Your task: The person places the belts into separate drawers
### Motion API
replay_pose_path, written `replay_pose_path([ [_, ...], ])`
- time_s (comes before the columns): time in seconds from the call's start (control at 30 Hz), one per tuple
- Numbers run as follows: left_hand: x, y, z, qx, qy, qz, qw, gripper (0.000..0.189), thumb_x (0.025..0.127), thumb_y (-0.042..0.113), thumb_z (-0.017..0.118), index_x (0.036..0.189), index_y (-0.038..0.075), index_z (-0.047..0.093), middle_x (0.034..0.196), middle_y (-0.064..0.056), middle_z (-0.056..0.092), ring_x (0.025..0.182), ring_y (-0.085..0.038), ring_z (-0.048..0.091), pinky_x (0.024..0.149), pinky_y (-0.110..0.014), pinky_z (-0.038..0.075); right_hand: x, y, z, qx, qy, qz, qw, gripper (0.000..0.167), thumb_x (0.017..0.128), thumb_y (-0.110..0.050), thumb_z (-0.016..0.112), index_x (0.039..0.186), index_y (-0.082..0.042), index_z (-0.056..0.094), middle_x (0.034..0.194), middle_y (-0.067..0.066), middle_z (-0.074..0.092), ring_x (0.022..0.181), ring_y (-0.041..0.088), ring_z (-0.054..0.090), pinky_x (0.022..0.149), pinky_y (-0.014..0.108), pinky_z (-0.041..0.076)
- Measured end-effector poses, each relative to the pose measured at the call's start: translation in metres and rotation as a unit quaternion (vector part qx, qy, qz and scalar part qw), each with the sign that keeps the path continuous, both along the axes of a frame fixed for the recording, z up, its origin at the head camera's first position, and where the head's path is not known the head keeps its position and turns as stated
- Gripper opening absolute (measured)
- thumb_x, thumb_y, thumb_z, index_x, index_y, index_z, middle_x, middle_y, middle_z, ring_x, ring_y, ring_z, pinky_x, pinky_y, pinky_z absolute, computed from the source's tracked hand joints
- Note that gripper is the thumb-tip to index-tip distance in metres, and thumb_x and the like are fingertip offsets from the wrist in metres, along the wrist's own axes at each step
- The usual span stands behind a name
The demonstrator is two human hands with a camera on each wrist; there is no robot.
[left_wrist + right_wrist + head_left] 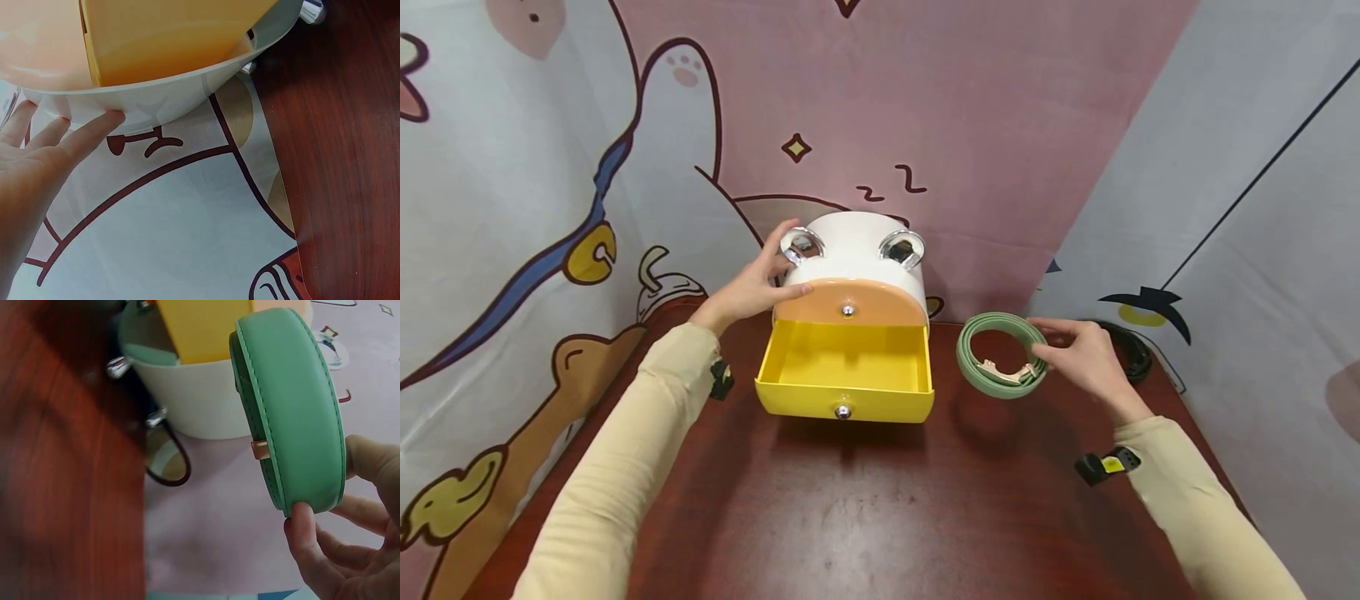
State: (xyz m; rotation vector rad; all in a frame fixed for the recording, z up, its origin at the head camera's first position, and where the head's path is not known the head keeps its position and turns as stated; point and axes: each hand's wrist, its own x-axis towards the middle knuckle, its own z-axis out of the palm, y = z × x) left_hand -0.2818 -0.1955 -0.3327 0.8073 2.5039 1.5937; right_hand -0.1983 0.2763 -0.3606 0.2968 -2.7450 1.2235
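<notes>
A white rounded drawer box with two shiny ear-like rings stands at the back of the table. Its lower yellow drawer is pulled out with nothing inside; the orange upper drawer is pushed in. My left hand rests on the box's left side, thumb at the orange front. Straight fingers touch the white wall in the left wrist view. Right of the drawer, my right hand pinches a rolled green belt between thumb and fingers, above the table. Its gold buckle lies inside the coil.
A black coiled strap lies behind my right hand, partly hidden by it. The dark red wooden table extends in front of the box. Printed cloth hangs close behind and along both sides.
</notes>
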Motion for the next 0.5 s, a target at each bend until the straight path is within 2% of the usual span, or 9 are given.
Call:
replay_pose_path([
  [0.13,0.0,-0.001,0.0,-0.005,0.001,0.002,1.0,0.096,0.088,0.01,0.072,0.151,0.041,0.007,0.125,-0.019,0.058,0.125,-0.032,0.047,0.101,-0.052,0.037,-0.001,-0.006,0.007,-0.006,0.002,-0.004,1.0,0.037,0.089,-0.013,0.067,0.126,-0.006,0.065,0.106,0.02,0.068,0.067,0.012,0.065,0.05,0.029,0.05],
  [0.33,0.002,0.0,0.001,-0.014,-0.001,0.011,0.9998,0.097,0.088,0.009,0.072,0.152,0.039,0.005,0.126,-0.02,0.057,0.126,-0.035,0.046,0.101,-0.054,0.037,-0.002,-0.015,0.017,-0.02,0.001,0.0,0.9998,0.039,0.088,-0.014,0.068,0.126,-0.007,0.065,0.108,0.021,0.066,0.07,0.007,0.066,0.051,0.027,0.05],
  [0.5,0.014,0.005,0.015,-0.022,-0.005,0.011,0.9997,0.096,0.089,0.006,0.07,0.154,0.027,0.004,0.125,-0.025,0.056,0.127,-0.04,0.044,0.103,-0.055,0.034,-0.002,-0.025,0.026,-0.024,-0.004,0.011,0.9996,0.039,0.088,-0.013,0.068,0.126,-0.006,0.065,0.108,0.021,0.066,0.071,0.007,0.066,0.054,0.028,0.053],
])
